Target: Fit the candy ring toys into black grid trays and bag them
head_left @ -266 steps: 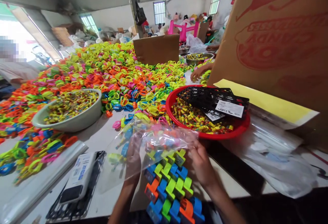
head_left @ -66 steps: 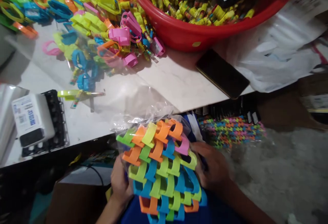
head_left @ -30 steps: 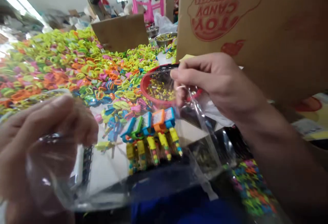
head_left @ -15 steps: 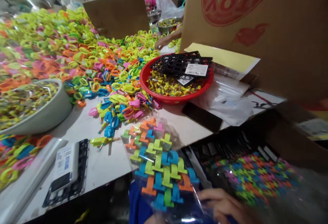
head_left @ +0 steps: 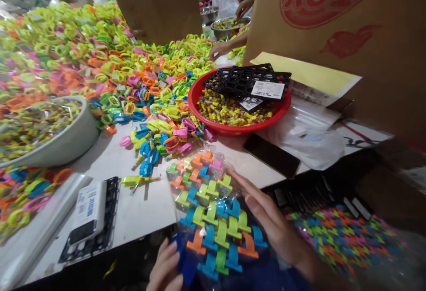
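The person's right hand lay with its fingers long and close together, flat against the side of a clear plastic bag stuffed with interlocked orange, blue, green and pink plastic toy frames. The bag sat at the table's edge, just in front of the person. The left hand curled at the bag's lower corner, its fingertips at the blue fold there, though whether they gripped the plastic I cannot tell. Just beyond the bag lay a heap of loose toy sunglasses, and beside that a red basin of yellow candy sticks with a black plastic grid on top. A black phone rested near the basin's foot. To the left sat a white box on another black grid and a white bowl. Past the basin, a tall printed cardboard carton blocked the right side of the room, while a co-worker's hand reached near a steel bowl.
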`<action>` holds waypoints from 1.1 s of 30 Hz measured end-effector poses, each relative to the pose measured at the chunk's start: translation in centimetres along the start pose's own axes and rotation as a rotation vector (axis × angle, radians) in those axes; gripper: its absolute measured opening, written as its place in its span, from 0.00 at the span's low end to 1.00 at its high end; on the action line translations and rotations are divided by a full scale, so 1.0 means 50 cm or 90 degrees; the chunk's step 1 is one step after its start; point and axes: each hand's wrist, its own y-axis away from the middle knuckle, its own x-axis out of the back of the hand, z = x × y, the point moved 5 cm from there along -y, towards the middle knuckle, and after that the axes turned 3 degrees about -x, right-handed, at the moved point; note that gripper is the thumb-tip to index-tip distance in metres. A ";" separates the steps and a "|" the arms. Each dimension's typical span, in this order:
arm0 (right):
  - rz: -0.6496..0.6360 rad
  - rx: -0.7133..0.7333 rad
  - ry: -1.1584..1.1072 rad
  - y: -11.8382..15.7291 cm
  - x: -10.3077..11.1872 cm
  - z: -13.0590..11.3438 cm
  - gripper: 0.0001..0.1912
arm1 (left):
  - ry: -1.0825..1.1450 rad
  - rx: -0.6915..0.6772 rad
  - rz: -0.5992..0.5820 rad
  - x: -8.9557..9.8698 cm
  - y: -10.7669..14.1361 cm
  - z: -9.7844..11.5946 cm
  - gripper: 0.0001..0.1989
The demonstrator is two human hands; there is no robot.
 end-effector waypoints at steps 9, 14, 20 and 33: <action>-0.054 -0.011 0.064 0.016 -0.012 -0.012 0.28 | 0.032 -0.079 -0.034 -0.042 -0.142 -0.004 0.34; -0.017 -0.029 0.057 -0.011 -0.005 -0.008 0.26 | 0.085 -0.075 -0.042 -0.024 -0.148 -0.023 0.33; 0.053 -0.034 0.042 -0.035 0.014 0.001 0.22 | 0.141 -0.044 -0.112 0.000 -0.214 -0.034 0.27; 0.104 -0.010 -0.049 -0.070 -0.006 -0.017 0.06 | 0.104 -0.113 -0.257 -0.037 -0.289 -0.014 0.27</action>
